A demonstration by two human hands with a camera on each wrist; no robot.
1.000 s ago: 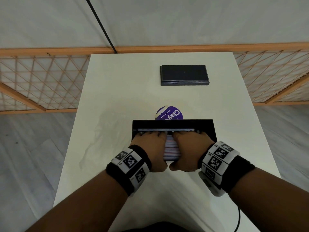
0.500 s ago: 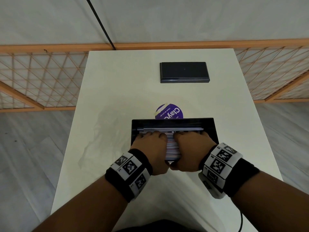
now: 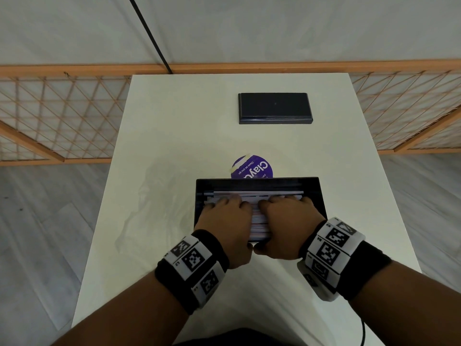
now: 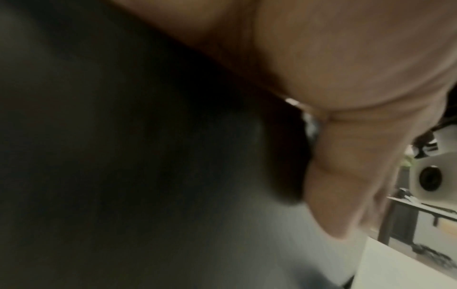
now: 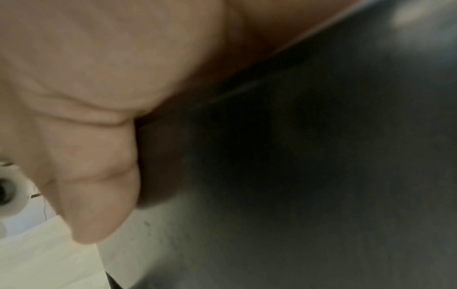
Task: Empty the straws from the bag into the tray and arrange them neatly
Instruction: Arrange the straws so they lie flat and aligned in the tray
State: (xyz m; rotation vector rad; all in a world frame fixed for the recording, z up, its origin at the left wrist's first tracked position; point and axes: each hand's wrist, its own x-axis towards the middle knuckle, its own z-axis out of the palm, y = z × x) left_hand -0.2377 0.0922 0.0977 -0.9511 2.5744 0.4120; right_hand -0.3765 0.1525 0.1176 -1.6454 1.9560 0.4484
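My fingers curl down over the pale, striped straws, knuckles up; whether the tips pinch any single straw I cannot tell, they are hidden under the hands. My left hand and right hand sit side by side on the heap, thumbs nearly meeting at the near edge. The straws lie crosswise inside the shallow black rectangular tray, a few loose ones showing along its far side beyond my knuckles. Both wrist views are blurred: palm, thumb, dark tray wall. The clear crumpled plastic bag lies flat on the white table just left of the tray, apparently emptied. A purple round sticker peeks out behind the tray; a second black tray-like block sits well apart at the far end. Judgement: emptying is done, arranging is in hand. Next move calls for squaring the ends and drawing the stray far straws into the bundle, gently, since they roll.
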